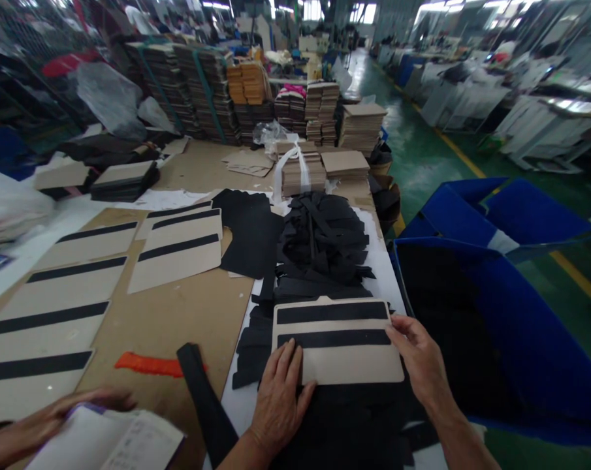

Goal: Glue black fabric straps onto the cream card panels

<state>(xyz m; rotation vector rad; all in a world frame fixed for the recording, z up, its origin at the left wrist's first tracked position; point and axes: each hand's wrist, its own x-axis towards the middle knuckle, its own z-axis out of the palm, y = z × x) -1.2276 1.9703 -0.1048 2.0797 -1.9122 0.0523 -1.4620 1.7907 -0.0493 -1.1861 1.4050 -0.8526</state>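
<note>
A beige board panel (349, 362) with two black strips across it lies before me, over a pile of black fabric pieces (344, 424). My left hand (278, 395) rests on the panel's lower left, fingers stretched out flat, the tips by the lower black strip (334, 337). At the panel's right edge, my right hand (417, 356) pinches the board between thumb and fingers. Beyond the panel, loose black strips (319, 235) are heaped on the table. A folded black strip (202, 391) lies left of my left forearm.
Another person's hand (89, 401) is beside an open notebook (123, 440) at bottom left. Striped beige panels (70, 281) lie in a row on the left, near an orange strip (151, 364). Board stacks (300, 170) stand behind. A blue bin (535, 333) is on the right.
</note>
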